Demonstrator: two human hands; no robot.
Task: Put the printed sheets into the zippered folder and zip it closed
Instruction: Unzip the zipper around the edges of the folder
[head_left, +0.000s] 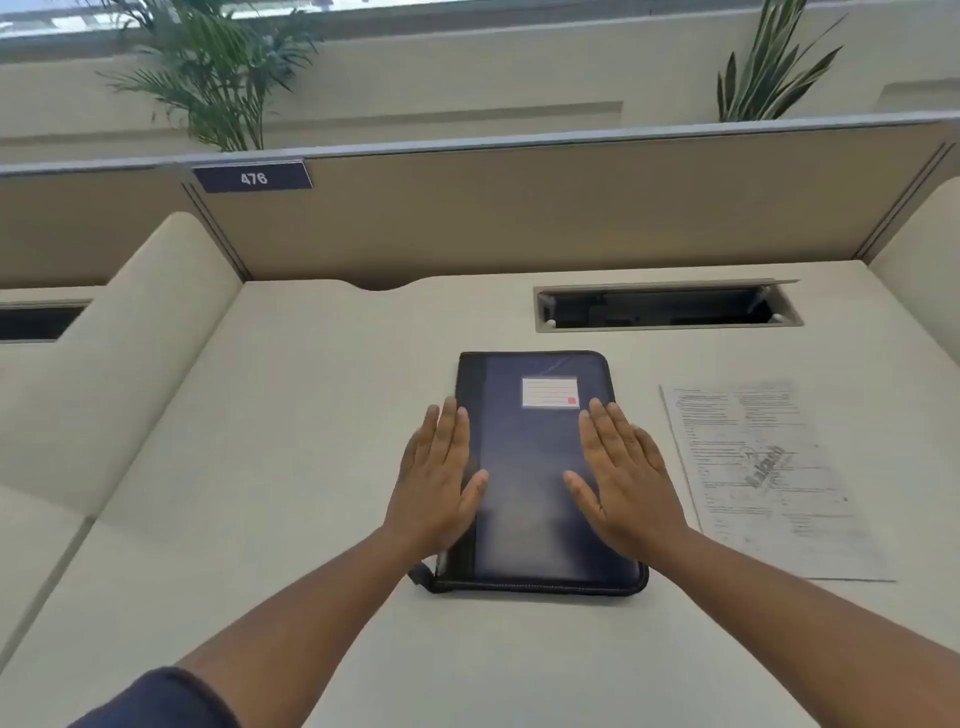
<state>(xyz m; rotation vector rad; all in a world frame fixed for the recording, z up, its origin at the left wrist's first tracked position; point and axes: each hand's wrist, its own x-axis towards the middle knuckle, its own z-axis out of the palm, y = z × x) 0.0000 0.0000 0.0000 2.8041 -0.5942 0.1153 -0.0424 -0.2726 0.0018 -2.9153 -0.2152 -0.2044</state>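
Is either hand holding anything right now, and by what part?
Nothing is held. Left hand and right hand lie flat, open, on the closed folder.

dark folder on a pale desk

the zippered folder (535, 467) is deep navy with a black spine strip and black edging; its label (549, 392) is white with red lines and a red square. the printed sheets (763, 478) are white with grey-black text. the desk (291, 415) is cream, the partition (519, 218) tan, its number plate (253, 178) navy with white digits, the sleeve (161, 701) navy.
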